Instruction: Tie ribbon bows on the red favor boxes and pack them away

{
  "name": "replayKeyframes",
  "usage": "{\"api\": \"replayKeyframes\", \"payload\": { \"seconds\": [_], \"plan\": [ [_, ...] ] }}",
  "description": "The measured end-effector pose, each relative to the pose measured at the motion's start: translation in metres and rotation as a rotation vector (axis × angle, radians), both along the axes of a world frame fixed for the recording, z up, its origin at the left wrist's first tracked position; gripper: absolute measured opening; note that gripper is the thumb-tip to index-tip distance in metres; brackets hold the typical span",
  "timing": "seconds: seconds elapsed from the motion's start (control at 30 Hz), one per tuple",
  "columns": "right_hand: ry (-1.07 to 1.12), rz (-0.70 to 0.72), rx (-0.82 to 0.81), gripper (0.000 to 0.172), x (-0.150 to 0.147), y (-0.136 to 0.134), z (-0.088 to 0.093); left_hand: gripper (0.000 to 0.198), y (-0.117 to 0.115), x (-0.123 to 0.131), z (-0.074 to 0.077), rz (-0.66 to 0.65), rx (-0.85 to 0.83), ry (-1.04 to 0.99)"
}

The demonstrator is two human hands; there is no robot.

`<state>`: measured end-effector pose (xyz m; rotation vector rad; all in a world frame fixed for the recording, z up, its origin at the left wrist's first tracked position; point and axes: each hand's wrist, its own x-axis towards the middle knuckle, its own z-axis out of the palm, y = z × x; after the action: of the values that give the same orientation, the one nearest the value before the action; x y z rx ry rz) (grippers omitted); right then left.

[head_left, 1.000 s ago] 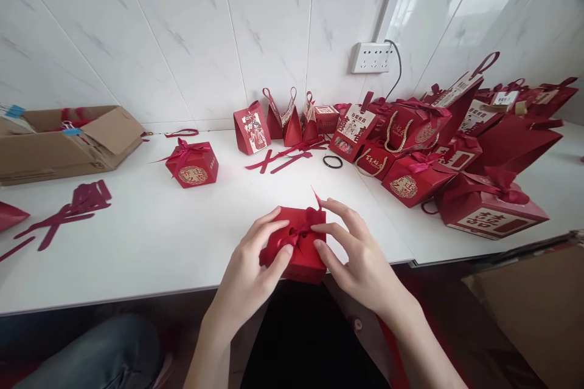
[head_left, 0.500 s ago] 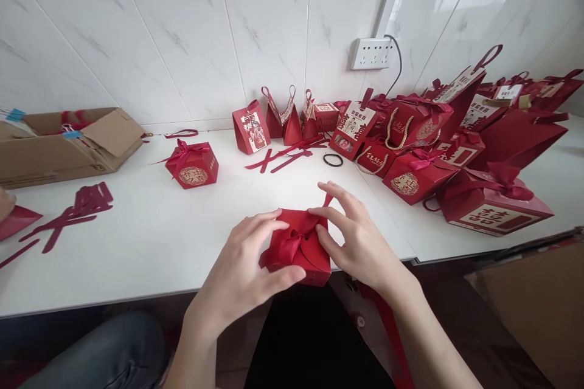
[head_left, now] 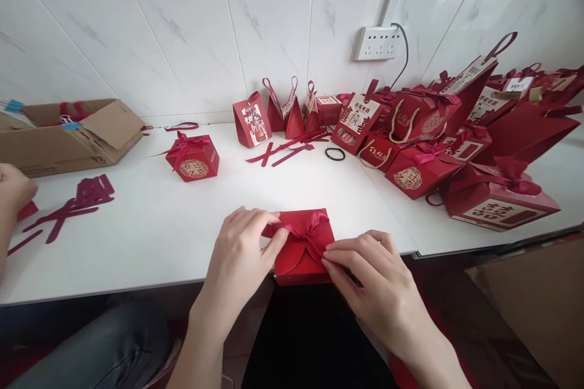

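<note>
Left hand (head_left: 243,249) and right hand (head_left: 376,270) each pinch satiny ribbon (head_left: 311,227) on an angular card box (head_left: 296,270).

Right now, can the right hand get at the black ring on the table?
Probably yes: the white tabletop between the right hand and the black ring looks open. But its fingers seem to pinch the ribbon on the red box, so it would likely need to let go first.

Box (head_left: 298,270) at front edge of table (head_left: 137,243), betw. L hand (head_left: 241,249) & R hand (head_left: 376,270). 2nd box (head_left: 196,158) behind, to L. Carton (head_left: 50,149) far L, strips (head_left: 93,191) before it. Small boxes (head_left: 294,126) at rear nr wall (head_left: 274,30); box cluster (head_left: 422,173) R. Socket (head_left: 376,44) on wall.
</note>
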<state>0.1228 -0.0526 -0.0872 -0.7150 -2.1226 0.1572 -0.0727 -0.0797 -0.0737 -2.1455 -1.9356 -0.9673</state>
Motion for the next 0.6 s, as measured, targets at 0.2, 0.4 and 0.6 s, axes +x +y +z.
{"api": "replayKeyframes", "payload": {
  "seconds": [0.2, 0.4, 0.6],
  "plan": [
    [-0.003, 0.054, -0.032, 0.012, 0.007, -0.006, 0.000, 0.010, 0.004, 0.003, -0.013, -0.018, 0.201, -0.009],
    [-0.008, 0.035, -0.022, 0.016, 0.015, 0.023, 0.012, 0.016, -0.005, 0.006, -0.016, -0.082, 0.342, -0.113],
    [0.010, 0.179, -0.082, 0.025, -0.013, 0.077, 0.021, 0.023, -0.012, 0.005, -0.011, -0.172, 0.221, -0.139]
  ]
}}
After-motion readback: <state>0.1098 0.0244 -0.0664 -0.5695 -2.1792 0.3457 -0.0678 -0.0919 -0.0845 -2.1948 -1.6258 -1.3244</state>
